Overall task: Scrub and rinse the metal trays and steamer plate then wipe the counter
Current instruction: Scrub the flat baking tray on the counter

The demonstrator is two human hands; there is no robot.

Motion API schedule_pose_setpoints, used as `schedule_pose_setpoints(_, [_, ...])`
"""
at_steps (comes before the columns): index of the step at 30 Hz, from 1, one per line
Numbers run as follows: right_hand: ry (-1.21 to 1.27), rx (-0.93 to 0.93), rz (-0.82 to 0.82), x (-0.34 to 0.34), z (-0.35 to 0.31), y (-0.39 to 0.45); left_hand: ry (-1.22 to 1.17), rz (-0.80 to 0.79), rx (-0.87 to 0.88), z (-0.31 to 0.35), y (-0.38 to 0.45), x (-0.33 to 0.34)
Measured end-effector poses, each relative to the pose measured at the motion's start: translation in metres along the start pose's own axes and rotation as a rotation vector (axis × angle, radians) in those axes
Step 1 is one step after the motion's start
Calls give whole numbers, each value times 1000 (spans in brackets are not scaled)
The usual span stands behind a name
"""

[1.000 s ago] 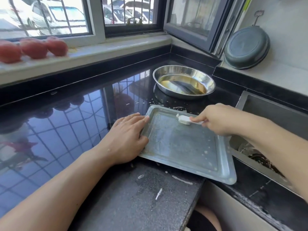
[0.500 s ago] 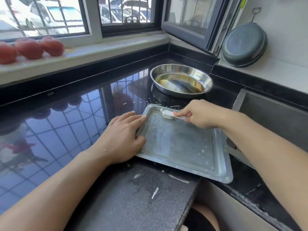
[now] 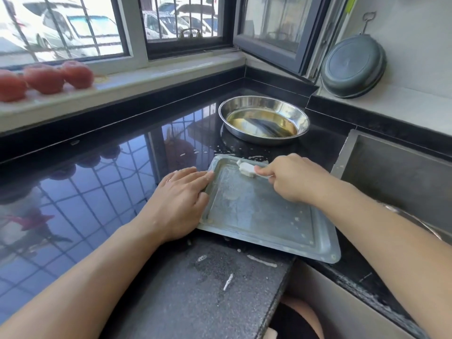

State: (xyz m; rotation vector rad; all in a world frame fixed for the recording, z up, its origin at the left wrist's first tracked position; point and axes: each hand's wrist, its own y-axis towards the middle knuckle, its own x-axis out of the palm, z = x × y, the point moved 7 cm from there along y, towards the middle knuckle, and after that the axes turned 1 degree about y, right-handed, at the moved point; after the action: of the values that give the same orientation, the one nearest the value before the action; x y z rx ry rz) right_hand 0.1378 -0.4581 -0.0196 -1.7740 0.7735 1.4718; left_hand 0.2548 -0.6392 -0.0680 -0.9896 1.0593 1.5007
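Observation:
A rectangular metal tray [image 3: 264, 216] lies flat on the black counter [image 3: 102, 187], its near right corner jutting past the counter edge. My left hand [image 3: 178, 204] rests flat on the tray's left rim with straight fingers. My right hand [image 3: 293, 179] grips a small white brush [image 3: 245, 168], whose bristles touch the tray's far left corner. Foam specks dot the tray. Behind it stands an oval steel dish [image 3: 264, 119] holding yellowish liquid.
A sink [image 3: 401, 172] opens to the right of the tray. A dark round pan [image 3: 353, 67] leans against the wall at back right. Red tomatoes [image 3: 44, 79] line the window sill. White foam streaks [image 3: 261, 260] lie on the counter's front edge.
My right hand has carried the brush from the tray's far middle leftward to its far left corner. My left hand has stayed on the left rim.

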Motion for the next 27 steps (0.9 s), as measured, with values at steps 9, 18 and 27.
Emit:
schedule_pose_setpoints(9, [29, -171, -227, 14, -5, -45, 41, -18, -24, 1, 1, 3])
schedule_pose_setpoints(18, [-12, -6, 11, -1, -23, 20, -7, -10, -30, 2, 0, 0])
schedule_pose_setpoints(27, [84, -293, -197, 20, -55, -31, 9, -10, -47, 0, 1, 3])
